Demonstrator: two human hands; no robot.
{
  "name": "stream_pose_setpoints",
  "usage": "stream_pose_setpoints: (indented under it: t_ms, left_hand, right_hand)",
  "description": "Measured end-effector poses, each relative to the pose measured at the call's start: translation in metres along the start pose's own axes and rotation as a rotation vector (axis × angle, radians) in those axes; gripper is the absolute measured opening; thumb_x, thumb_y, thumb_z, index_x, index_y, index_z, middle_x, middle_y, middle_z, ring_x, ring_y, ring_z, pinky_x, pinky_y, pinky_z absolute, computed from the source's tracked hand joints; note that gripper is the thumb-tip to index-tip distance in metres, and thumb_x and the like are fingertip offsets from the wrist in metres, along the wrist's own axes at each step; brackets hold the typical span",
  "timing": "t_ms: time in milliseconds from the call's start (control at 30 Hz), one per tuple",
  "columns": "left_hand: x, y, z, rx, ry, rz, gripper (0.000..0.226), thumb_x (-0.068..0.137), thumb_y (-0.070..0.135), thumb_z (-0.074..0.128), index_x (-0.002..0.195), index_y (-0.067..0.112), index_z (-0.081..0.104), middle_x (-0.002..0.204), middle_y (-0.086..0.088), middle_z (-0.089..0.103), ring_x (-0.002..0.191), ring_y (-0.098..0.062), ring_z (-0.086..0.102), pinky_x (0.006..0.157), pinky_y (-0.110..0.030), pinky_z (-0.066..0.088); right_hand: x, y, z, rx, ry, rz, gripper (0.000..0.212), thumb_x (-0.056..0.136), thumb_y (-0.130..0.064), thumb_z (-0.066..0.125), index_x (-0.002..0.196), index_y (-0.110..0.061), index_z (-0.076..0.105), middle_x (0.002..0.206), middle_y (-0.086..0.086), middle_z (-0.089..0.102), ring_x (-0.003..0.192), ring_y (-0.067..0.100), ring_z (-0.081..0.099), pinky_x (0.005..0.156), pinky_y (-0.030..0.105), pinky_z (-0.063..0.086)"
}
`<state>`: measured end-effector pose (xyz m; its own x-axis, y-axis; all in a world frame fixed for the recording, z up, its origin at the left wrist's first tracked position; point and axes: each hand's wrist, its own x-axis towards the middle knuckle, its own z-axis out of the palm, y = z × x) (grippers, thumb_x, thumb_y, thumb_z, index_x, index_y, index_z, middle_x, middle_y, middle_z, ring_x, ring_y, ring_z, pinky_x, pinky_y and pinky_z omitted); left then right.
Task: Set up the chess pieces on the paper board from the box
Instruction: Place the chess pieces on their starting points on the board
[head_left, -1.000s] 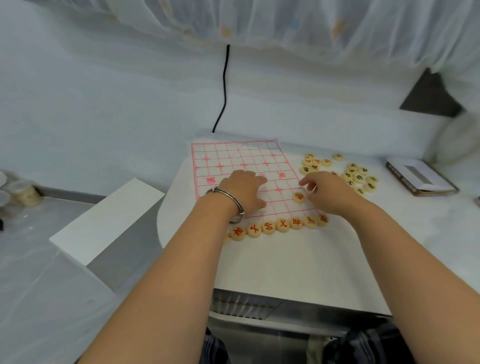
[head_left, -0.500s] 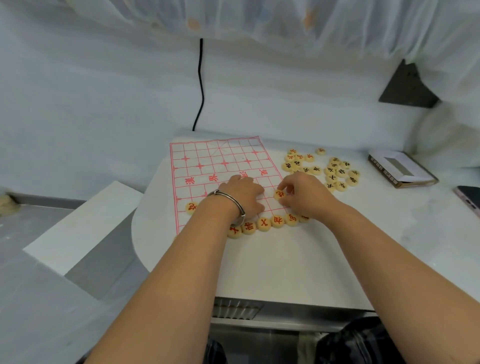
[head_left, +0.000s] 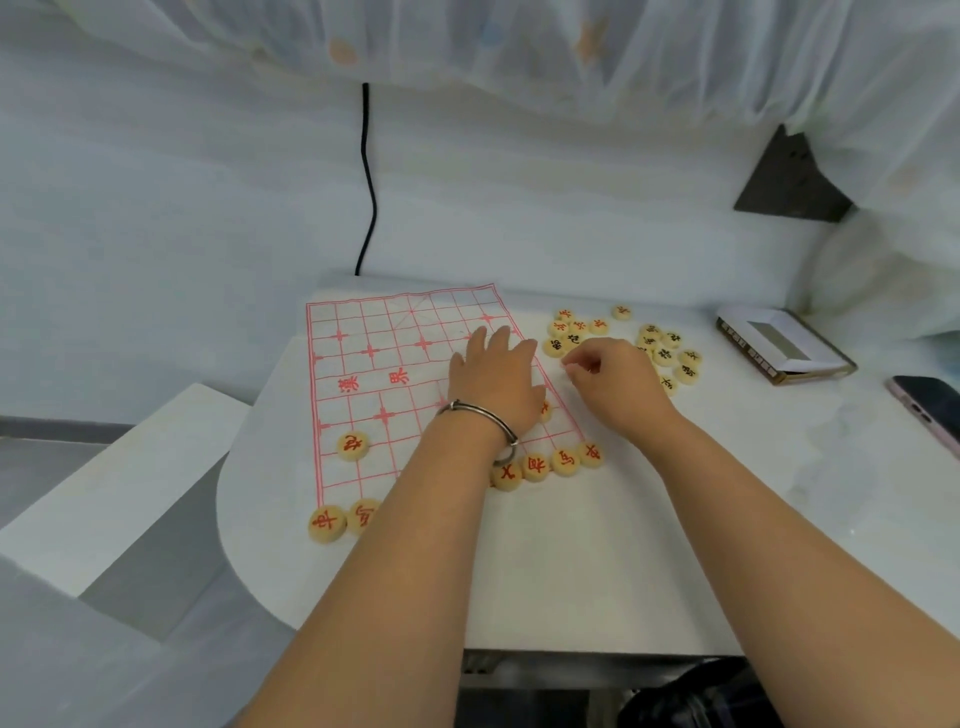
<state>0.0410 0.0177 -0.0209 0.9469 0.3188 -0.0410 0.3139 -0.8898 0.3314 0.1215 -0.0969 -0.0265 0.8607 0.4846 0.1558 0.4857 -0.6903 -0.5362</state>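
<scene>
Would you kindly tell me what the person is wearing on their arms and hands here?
No sleeves are in view. The left hand has a thin silver-coloured metal bangle round its wrist, with a small bead or clasp on it. The right hand and its wrist carry nothing: no watch, band or glove shows.

Red-gridded white paper board (head_left: 374, 364); tan chess pieces (head_left: 535, 466), red and black characters

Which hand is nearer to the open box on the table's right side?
Right. The right hand is at the loose pieces, left of the box; the left hand lies on the paper board, farther left.
</scene>
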Motion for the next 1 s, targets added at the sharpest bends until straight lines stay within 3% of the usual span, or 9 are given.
stream_pose_setpoints:
  t_ms: [133, 267, 367, 600, 733, 1000]
  left_hand:
    - [0.008, 0.006, 0.005, -0.053, -0.004, 0.007, 0.058, 0.095, 0.035, 0.045, 0.147, 0.024, 0.022, 0.159, -0.005, 0.007, 0.147, -0.029, -0.001, 0.118, -0.048, 0.014]
    - [0.016, 0.013, 0.008, -0.104, 0.003, 0.008, 0.058, 0.095, 0.033, 0.045, 0.147, 0.025, 0.021, 0.159, -0.004, 0.006, 0.147, -0.028, -0.002, 0.118, -0.048, 0.012]
    - [0.018, 0.014, 0.009, -0.096, 0.001, 0.002, 0.058, 0.095, 0.033, 0.044, 0.148, 0.025, 0.020, 0.159, -0.004, 0.005, 0.147, -0.028, -0.003, 0.119, -0.048, 0.011]
    - [0.021, 0.014, 0.006, -0.120, -0.017, 0.002, 0.058, 0.096, 0.034, 0.044, 0.148, 0.025, 0.019, 0.159, -0.003, 0.005, 0.147, -0.027, -0.003, 0.119, -0.047, 0.012]
    - [0.021, 0.013, 0.006, -0.126, -0.024, -0.009, 0.058, 0.096, 0.034, 0.044, 0.148, 0.025, 0.020, 0.159, -0.004, 0.006, 0.147, -0.028, -0.003, 0.119, -0.047, 0.012]
    - [0.020, 0.013, 0.008, -0.138, -0.063, -0.018, 0.058, 0.095, 0.033, 0.045, 0.148, 0.025, 0.021, 0.159, -0.005, 0.006, 0.147, -0.027, -0.003, 0.118, -0.047, 0.012]
  right_hand:
    - [0.015, 0.011, -0.004, -0.014, 0.071, 0.050, 0.030, 0.088, -0.001, 0.044, 0.104, -0.007, 0.068, 0.103, 0.009, 0.069, 0.080, 0.018, 0.058, 0.067, 0.025, 0.044]
    - [0.042, 0.027, -0.012, -0.036, 0.137, 0.170, 0.041, 0.083, 0.006, 0.041, 0.114, -0.007, 0.064, 0.120, 0.013, 0.061, 0.107, 0.027, 0.058, 0.080, 0.030, 0.046]
    - [0.066, 0.041, -0.022, -0.097, 0.185, 0.174, 0.048, 0.080, 0.009, 0.039, 0.119, -0.009, 0.060, 0.128, 0.015, 0.052, 0.111, 0.032, 0.053, 0.080, 0.032, 0.046]
    - [0.117, 0.057, -0.044, -0.393, -0.085, 0.023, 0.040, 0.093, -0.002, 0.042, 0.131, -0.012, 0.052, 0.134, 0.012, 0.049, 0.121, 0.028, 0.049, 0.095, 0.033, 0.041]
    - [0.125, 0.060, -0.040, -0.518, -0.229, -0.023, 0.039, 0.092, -0.002, 0.044, 0.128, -0.011, 0.055, 0.133, 0.008, 0.053, 0.120, 0.026, 0.049, 0.093, 0.029, 0.040]
    - [0.125, 0.058, -0.031, -0.500, -0.181, -0.043, 0.024, 0.088, -0.010, 0.055, 0.111, -0.006, 0.063, 0.114, 0.011, 0.061, 0.102, 0.027, 0.056, 0.077, 0.027, 0.040]
